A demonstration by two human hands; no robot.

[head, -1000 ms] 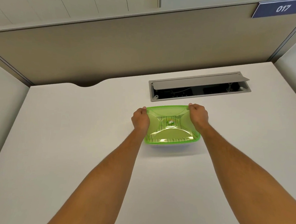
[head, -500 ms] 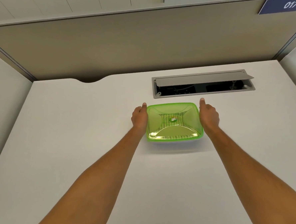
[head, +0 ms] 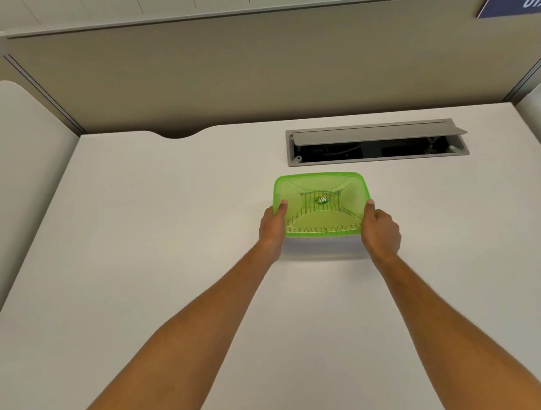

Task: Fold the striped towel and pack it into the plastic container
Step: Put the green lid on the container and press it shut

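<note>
Both hands, left hand (head: pixel 272 225) & right hand (head: pixel 380 232), gripping lidded container (head: pixel 321 204) ends, long axis left-right

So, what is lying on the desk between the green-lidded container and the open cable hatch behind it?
Nothing: in the head view only a narrow strip of bare white desk separates the container from the cable hatch.

Both hands slide back along the green lid (head: pixel 321 204) from its far corners: the left hand (head: pixel 272 227) now clasps the near left edge, thumb on top, and the right hand (head: pixel 380 232) grips the near right edge. The lid, tilted a second ago, sits level.
</note>
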